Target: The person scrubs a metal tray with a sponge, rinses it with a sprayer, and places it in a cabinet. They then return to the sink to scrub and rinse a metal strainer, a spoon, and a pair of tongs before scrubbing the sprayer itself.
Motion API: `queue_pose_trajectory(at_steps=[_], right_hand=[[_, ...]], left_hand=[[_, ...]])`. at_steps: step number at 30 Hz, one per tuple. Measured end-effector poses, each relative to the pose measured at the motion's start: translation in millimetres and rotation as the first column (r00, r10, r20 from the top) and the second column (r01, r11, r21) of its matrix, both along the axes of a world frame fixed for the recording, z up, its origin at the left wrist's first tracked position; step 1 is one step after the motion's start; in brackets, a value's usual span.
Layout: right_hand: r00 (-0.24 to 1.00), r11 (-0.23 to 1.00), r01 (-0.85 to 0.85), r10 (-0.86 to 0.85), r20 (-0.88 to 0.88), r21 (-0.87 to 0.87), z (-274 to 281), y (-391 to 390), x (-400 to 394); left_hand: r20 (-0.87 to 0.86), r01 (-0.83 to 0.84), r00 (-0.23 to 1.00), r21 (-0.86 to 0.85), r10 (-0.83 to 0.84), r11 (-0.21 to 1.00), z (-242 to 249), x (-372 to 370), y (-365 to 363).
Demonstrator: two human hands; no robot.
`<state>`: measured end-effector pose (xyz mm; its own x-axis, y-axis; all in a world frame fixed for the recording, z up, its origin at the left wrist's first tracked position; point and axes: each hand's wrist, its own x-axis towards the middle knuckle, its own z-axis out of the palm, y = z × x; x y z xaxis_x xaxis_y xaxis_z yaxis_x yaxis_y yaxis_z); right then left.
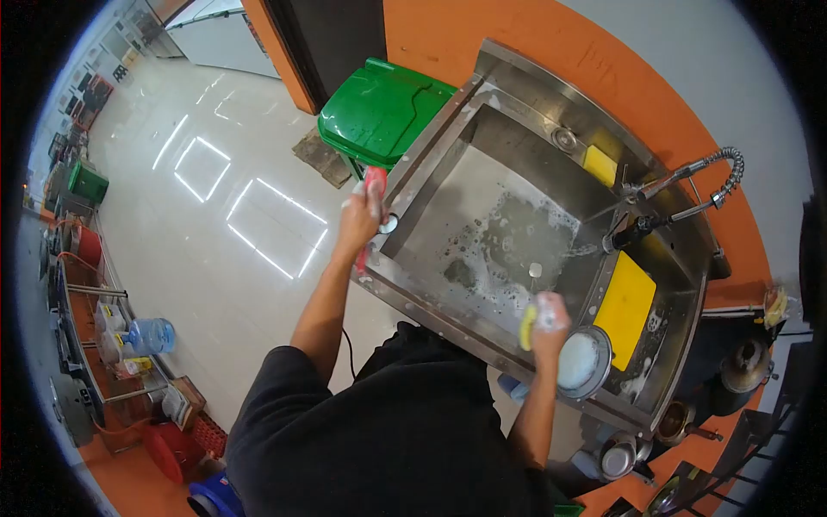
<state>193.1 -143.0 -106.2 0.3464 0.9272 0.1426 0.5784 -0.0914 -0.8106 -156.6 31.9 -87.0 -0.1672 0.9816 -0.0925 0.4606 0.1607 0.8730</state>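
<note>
My left hand (366,215) is at the sink's left front edge, closed around a red object (376,177) whose kind I cannot make out. Beside its fingers shows a small round shiny piece (388,223). Suds whiten the knuckles. Over the front of the sink basin (431,241), my right hand (549,323) grips a yellow-green sponge (526,327), slightly blurred and foamy. Just right of that hand, a metal bowl (594,379) of soapy, whitish liquid rests on the sink's front rim. Foamy water lies across the basin floor.
A spring-neck faucet (728,168) rises at the sink's back right. A yellow board (626,310) lies in the right-hand section, and a yellow sponge (600,165) on the back ledge. A green lidded bin (379,112) stands left of the sink. Pots (618,457) are at lower right.
</note>
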Motion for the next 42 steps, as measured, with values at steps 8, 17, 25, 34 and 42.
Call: queue_pose_trajectory(at_steps=[8, 17, 25, 34, 42], right_hand=[[0.944, 0.973, 0.230, -0.221, 0.244, -0.009, 31, -68, 86], [0.937, 0.860, 0.223, -0.060, 0.344, -0.459, 43, -114, 74], [0.916, 0.935, 0.341, -0.308, 0.259, -0.095, 62, -137, 119], [0.778, 0.784, 0.618, -0.621, 0.093, 0.066, 43, -176, 196], [0.924, 0.906, -0.045, 0.198, 0.326, -0.421, -27, -122, 148]], left_hand=[[-0.432, 0.076, 0.901, 0.075, -0.036, 0.994, -86, -34, -8], [-0.659, 0.059, 0.752, 0.050, -0.011, 0.997, -104, -26, -3], [-0.689, 0.025, 0.724, 0.074, 0.033, 0.997, -120, -39, 8], [-0.556, 0.330, 0.819, 0.257, -0.140, 0.908, -123, 105, -19], [-0.059, 0.628, 0.432, -0.697, -0.900, 0.347, -320, 417, -61]])
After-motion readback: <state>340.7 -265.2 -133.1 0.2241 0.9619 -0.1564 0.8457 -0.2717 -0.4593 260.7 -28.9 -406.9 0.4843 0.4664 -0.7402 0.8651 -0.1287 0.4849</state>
